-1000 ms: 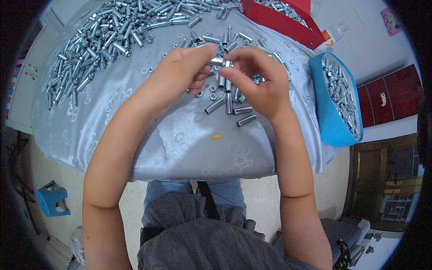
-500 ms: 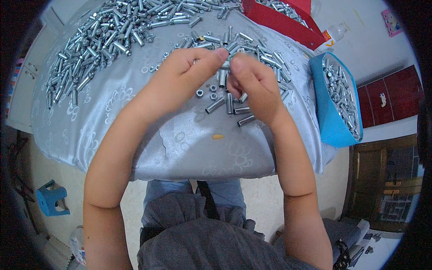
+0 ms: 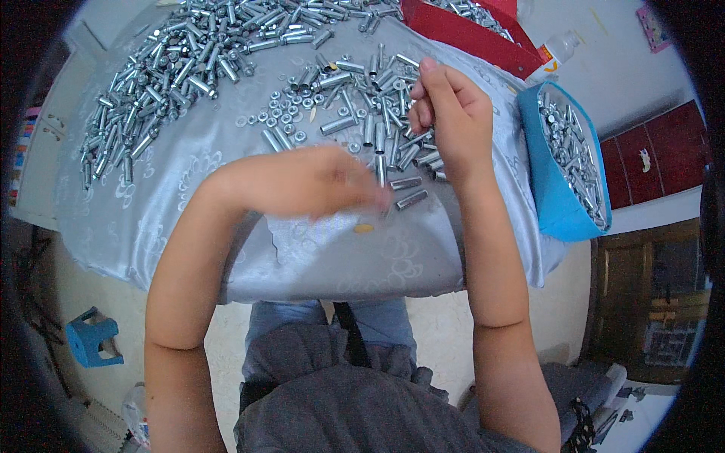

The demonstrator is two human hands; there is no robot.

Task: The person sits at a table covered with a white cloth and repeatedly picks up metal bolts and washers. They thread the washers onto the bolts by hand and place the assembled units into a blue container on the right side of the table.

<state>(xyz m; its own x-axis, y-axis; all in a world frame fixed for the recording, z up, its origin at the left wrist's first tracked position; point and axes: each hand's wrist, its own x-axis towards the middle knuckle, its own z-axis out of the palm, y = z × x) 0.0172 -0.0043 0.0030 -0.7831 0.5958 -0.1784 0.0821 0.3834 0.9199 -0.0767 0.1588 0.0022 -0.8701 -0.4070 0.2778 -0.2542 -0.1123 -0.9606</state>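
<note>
**Hands parting over the silver cloth**

Nearest to the person, the front edge of the silver tablecloth (image 3: 226, 249) is hanging down over the lap. Just above that edge, the left hand (image 3: 325, 185) is sweeping across the cloth, blurred by motion, so it is not possible to tell whether its fingers are closed on a piece or loose. A second ago both hands were meeting over the middle of the cloth, fingertips together on a small part; now they are coming apart, the left dropping toward the near edge and the right lifting away. That is suggesting one piece has just been finished and the hands are moving on to fetch more.

Further up the cloth, the right hand (image 3: 449, 113) is hovering with thumb and fingertips pinched together; something small seems to be held there, but it is too hidden to name. Under and beside it, loose metal sleeves (image 3: 377, 124) are lying scattered, with small nuts (image 3: 283, 113) just to their left on the cloth.

Off the cloth's right edge, a blue bin (image 3: 547, 204) is holding more metal parts. At the cloth's far left, a big heap of sleeves (image 3: 158, 83) is spreading out, and a red tray (image 3: 461, 30) is sitting at the far edge
</note>
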